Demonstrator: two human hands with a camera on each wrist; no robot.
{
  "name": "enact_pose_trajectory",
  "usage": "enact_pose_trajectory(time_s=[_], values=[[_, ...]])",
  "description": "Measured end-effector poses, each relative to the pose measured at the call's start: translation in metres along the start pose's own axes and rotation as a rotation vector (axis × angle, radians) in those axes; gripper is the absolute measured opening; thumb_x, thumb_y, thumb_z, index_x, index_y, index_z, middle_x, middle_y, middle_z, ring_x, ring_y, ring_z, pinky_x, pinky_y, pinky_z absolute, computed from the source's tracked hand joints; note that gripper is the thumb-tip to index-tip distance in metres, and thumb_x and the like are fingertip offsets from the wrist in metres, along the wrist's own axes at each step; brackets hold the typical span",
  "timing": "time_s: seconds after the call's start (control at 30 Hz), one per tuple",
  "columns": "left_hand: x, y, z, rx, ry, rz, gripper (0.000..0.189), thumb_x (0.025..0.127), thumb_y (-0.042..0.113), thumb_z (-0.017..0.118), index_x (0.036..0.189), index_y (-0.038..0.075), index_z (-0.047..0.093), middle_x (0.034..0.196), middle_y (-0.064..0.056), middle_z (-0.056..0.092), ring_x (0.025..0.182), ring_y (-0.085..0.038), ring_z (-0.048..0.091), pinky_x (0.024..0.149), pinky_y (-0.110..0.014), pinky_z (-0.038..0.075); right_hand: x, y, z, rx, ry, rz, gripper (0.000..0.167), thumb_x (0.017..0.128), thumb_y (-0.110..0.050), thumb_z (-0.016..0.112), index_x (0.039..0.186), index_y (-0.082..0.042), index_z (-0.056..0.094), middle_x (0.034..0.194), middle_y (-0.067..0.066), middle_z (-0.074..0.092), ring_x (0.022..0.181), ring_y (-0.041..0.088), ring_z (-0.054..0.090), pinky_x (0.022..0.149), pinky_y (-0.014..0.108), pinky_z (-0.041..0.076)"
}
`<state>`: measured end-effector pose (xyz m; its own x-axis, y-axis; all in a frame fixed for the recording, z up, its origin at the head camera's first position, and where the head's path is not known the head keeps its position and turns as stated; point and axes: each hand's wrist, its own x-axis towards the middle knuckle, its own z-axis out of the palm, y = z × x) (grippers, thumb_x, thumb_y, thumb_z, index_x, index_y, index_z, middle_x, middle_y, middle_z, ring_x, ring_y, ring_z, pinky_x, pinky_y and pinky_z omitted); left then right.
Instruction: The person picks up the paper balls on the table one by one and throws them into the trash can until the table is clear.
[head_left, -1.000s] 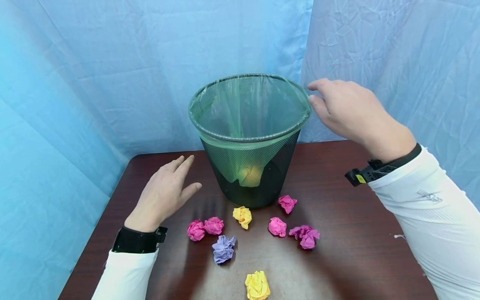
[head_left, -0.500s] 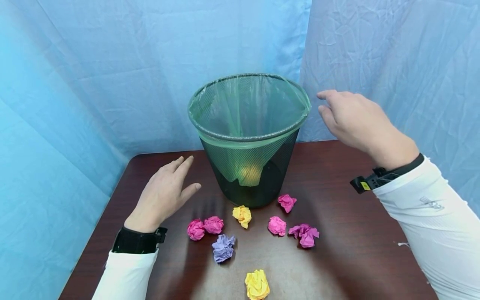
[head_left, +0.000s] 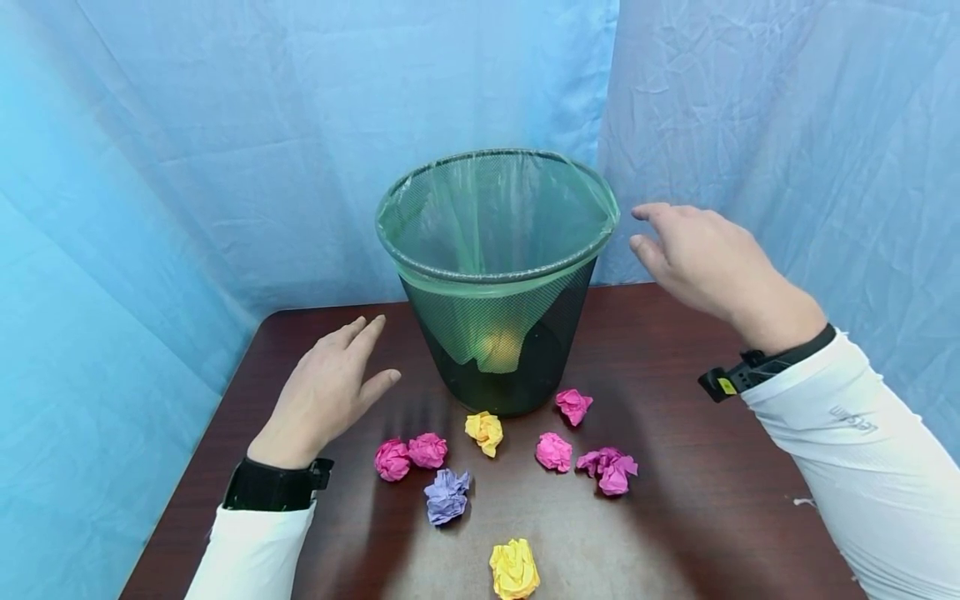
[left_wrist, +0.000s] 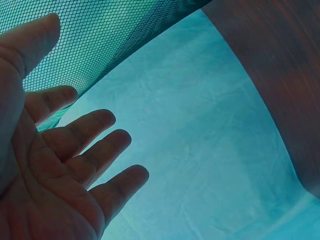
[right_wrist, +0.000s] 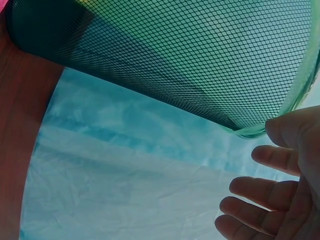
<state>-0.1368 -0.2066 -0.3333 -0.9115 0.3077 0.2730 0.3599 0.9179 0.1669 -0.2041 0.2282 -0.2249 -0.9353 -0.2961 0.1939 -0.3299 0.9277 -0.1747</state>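
Note:
A black mesh wastebasket (head_left: 555, 333) stands upright at the back of the table, lined with a green plastic bag (head_left: 480, 287) folded over its rim. Something yellow shows through the mesh near the bottom. To the left of the basket my left hand (head_left: 322, 387) is held with its fingers extended and nothing in it; the left wrist view shows its palm (left_wrist: 45, 185) and spread fingers. My right hand (head_left: 701, 258) hovers beside the basket's right rim, fingers loosely extended and holding nothing. In the right wrist view its fingertips (right_wrist: 235, 205) are near the bag's edge.
In front of the basket lie crumpled paper balls: a yellow one (head_left: 484, 433), another yellow one (head_left: 514, 569), a purple-blue one (head_left: 447, 497), a magenta one (head_left: 611, 472) and several pink ones (head_left: 427, 450). Blue cloth (head_left: 300, 150) hangs behind the dark wooden table (head_left: 705, 467).
My right hand has moved away from the basket's rim, a little to the right and lower. My left hand, the basket and the paper balls have stayed in place.

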Motion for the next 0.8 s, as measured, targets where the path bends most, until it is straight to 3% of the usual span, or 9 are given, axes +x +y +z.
enact_pose_trajectory(time_s=[0.8], values=[[-0.003,-0.001,0.003,-0.001,-0.007,-0.009,0.079,0.095,0.034,0.078,0.158,0.003,0.043,0.156,-0.027,0.049,0.142,-0.045,0.05,0.114,-0.062,0.043,-0.005,0.0,0.02,0.006,0.008,0.0,0.053,0.108,-0.033,0.052,0.152,-0.002,0.049,0.146,0.029,0.057,0.13,0.049,0.057,0.102,0.069,0.047]])
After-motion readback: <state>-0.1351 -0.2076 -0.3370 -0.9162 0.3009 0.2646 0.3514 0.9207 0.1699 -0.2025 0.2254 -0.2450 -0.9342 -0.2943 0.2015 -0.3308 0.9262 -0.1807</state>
